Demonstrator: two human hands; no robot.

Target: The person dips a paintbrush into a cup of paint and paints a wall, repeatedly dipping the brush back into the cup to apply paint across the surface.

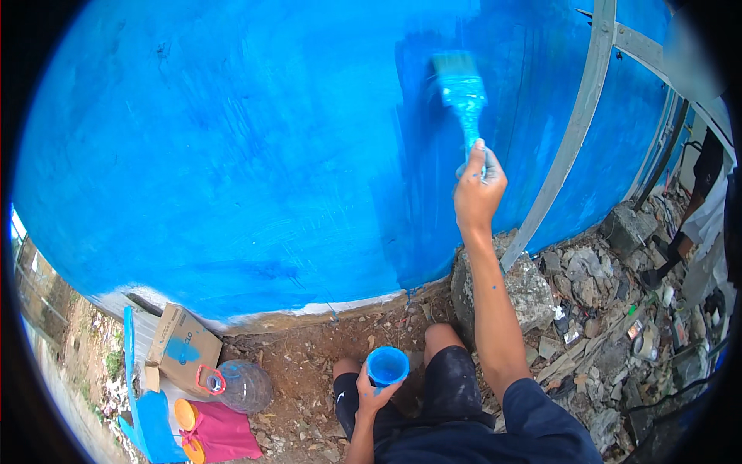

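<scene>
My right hand (479, 189) is closed round the handle of a wide paintbrush (464, 89), raised at arm's length. Its bristles lie against or just before the blue wall (270, 155), at the edge of a darker, wet-looking patch; the brush is slightly blurred. Flecks of blue paint dot my right hand and forearm. Low in front of my body, my left hand (372, 398) grips a small cup of blue paint (388, 365), its mouth facing up. Blue paint coats the inside of the cup.
A grey metal post (568, 147) slants past the wall on the right, beside a large rock (510, 290). Rubble (587, 309) covers the ground there, with another person's leg (688, 224) at the far right. At lower left are a cardboard box (185, 348), a plastic jug (246, 387) and a pink bag (224, 433).
</scene>
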